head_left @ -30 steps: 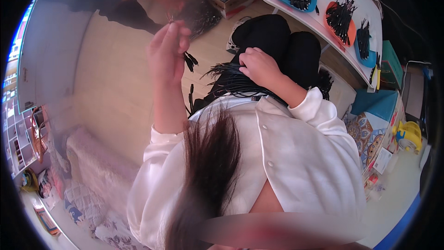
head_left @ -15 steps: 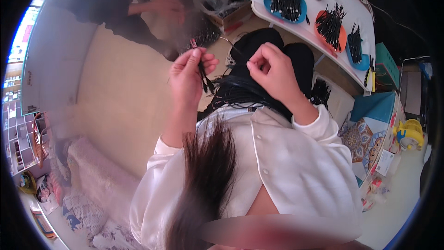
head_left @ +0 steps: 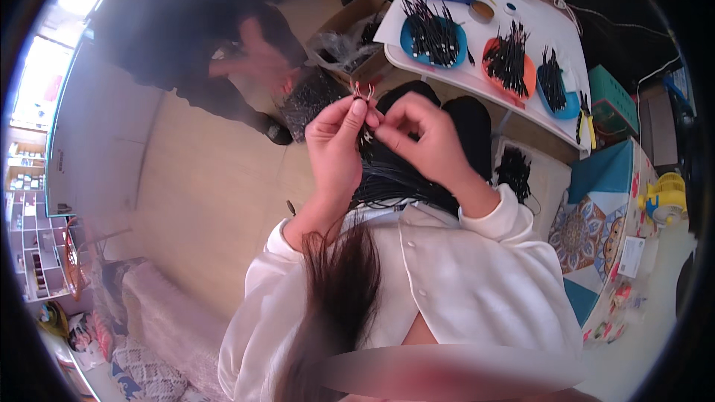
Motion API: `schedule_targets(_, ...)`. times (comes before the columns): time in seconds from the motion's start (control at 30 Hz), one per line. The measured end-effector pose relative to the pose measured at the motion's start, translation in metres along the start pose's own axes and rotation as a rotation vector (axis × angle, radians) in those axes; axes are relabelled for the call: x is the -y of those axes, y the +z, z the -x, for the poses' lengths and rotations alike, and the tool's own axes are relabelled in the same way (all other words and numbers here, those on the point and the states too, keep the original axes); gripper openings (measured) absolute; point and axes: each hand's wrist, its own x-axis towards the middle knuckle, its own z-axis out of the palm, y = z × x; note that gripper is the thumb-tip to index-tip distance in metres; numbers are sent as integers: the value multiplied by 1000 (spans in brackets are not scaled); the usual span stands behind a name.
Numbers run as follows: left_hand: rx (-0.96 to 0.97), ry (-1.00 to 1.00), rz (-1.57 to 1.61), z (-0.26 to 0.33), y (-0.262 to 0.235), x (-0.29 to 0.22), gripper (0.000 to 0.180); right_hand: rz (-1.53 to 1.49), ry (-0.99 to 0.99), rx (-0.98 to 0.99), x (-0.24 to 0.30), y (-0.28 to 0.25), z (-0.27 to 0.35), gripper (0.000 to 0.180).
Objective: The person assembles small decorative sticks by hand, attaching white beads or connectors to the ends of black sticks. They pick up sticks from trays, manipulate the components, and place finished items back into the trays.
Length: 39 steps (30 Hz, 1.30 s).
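Note:
My left hand (head_left: 337, 141) is closed in a pinch, thumb against fingers, on a few thin black cables. Their bare red and pale wire ends (head_left: 363, 90) stick up above the fingertips, and dark connector ends hang below. My right hand (head_left: 426, 138) is closed too, its thumb and forefinger touching the left fingertips; what lies between them is hidden. Under both hands, a bundle of black cables (head_left: 406, 187) lies across my lap.
On the white table (head_left: 465, 78) at the far right stand a blue tray (head_left: 456, 59), an orange tray (head_left: 527, 78) and another blue tray (head_left: 564, 108) of cables, plus yellow-handled pliers (head_left: 586, 126). A co-worker's hand (head_left: 272, 71) is at the far left, by a cardboard box (head_left: 339, 22).
My hands have come together: the left moved right with the cables, and the right moved slightly left to meet it. The view has shifted a little.

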Motion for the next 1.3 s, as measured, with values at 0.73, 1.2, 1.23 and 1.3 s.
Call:
schedule_targets(0.73, 172, 31, -229, 2, 32, 12, 17, 220, -206, -173, 30, -43, -10, 15)
schedule_targets(1.2, 305, -229, 8, 5, 32, 9, 13, -992, 414, 174, 8, -48, -9, 10)
schedule_targets(1.23, 308, -239, -2, 5, 32, 8, 13, -976, 405, 148, 8, -46, -9, 11)
schedule_targets(1.3, 332, -263, 5, 4, 30, 6, 13, -882, 365, 57, 7, -45, -9, 11)
